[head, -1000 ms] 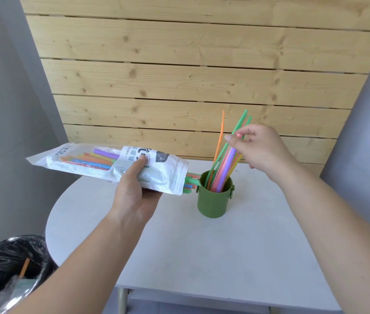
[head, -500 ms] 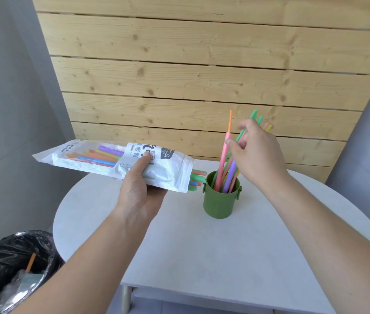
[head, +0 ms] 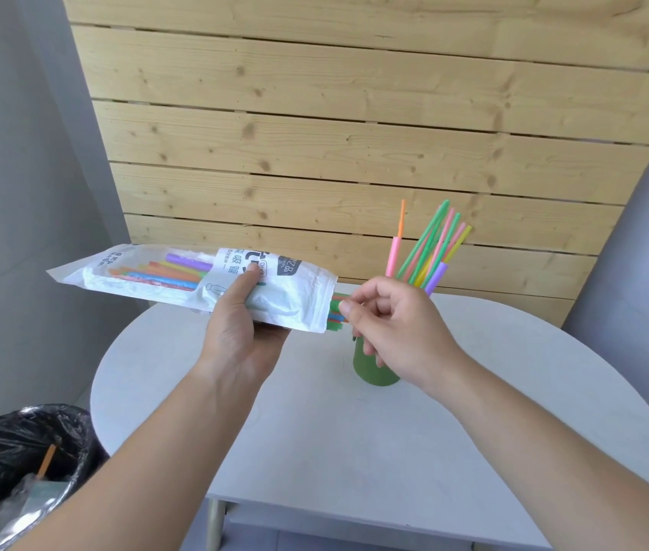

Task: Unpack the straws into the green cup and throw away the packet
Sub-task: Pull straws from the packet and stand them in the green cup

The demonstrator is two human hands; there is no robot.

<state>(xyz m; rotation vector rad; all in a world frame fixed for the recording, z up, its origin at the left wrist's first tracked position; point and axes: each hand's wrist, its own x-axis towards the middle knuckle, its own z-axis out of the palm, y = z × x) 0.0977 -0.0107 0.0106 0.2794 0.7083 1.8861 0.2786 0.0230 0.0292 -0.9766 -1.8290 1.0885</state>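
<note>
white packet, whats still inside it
Coloured straws show through the clear window of the packet, purple, orange, blue, and their ends stick out of its open end. The printed label and the left hand cover the middle, so how many remain is hidden.

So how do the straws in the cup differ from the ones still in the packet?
The straws in the cup stand nearly upright, fanned out and bare; the straws in the packet lie almost level, bunched behind plastic. No hand grips the upright ones; the left hand holds the packet aloft while the right hand pinches its straws' protruding ends. Both sets are multicoloured.
</note>
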